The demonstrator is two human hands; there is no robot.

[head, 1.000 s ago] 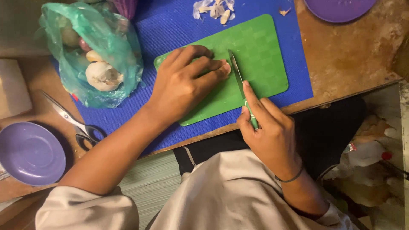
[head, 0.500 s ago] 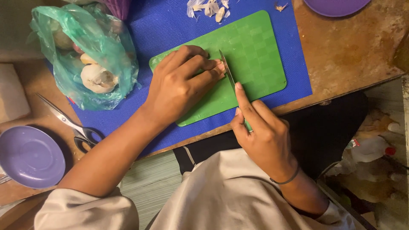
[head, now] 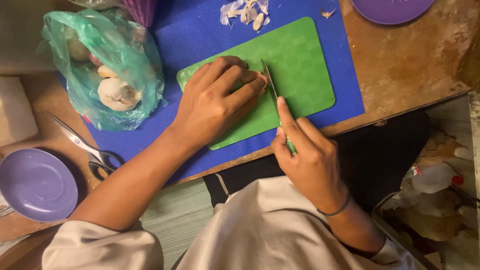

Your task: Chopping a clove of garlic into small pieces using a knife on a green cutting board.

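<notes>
Green plastic makes up the cutting board [head: 295, 75], which lies on a blue mat [head: 200, 40] that keeps it off the worn wooden table [head: 410, 65]. In the head view, the left hand [head: 215, 102] presses flat on the board, fingers curled close together over something small; what they pin down is hidden beneath them. The right hand [head: 305, 150] grips a green-handled knife [head: 272, 92], forefinger stretched along the spine for control, the blade standing just beside the left fingertips [head: 260, 80]. Pale garlic skins [head: 245, 12] sit in a heap past the board's far edge, clear of the cutting. A green plastic bag [head: 105, 70] of garlic bulbs rests at the left, near scissors [head: 85, 147] and a purple bowl [head: 35, 185].
</notes>
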